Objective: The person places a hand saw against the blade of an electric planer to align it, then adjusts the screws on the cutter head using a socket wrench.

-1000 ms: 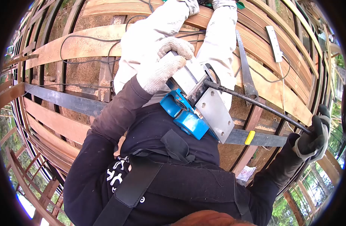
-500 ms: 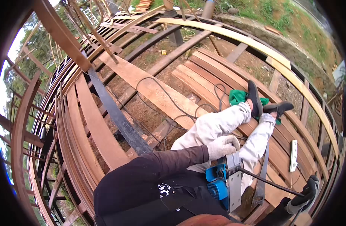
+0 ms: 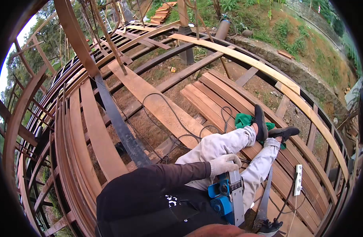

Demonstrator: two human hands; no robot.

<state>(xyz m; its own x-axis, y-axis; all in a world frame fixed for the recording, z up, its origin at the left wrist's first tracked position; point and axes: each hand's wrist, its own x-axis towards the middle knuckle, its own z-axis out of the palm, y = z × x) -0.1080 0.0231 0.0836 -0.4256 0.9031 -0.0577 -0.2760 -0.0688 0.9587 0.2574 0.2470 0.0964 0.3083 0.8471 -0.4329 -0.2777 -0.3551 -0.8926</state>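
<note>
Left hand (image 3: 225, 165) first: pale glove, fingers curled over the front end of the blue planer (image 3: 221, 206), and from my remote seat that looks like a closed, steadying hold. Now the right hand (image 3: 269, 228), and here's the change! It has dropped in close to the bottom edge of my view, and the dark rod (image 3: 287, 199), which ran across to the planer half a second ago, now points away from it, up towards the power strip (image 3: 298, 179). The rod's near end meets the dark glove, but I can't tell how tightly those fingers are closed.

So the planer's metal sole (image 3: 238, 205) stands clear of the rod, and I judge the left hand and the lap are doing all the supporting. The tool sits tipped against the body, sole turned outward.

Just beside the right hand comes the handsaw (image 3: 264, 205), its handle end crowding the glove; touching or not, I can't say. Further out, a green cloth (image 3: 242, 119) lies by the shoes, stacked boards (image 3: 213, 100) run under the legs, and a black cable (image 3: 171, 106) loops over a plank (image 3: 134, 81) sprinkled with shavings.
</note>
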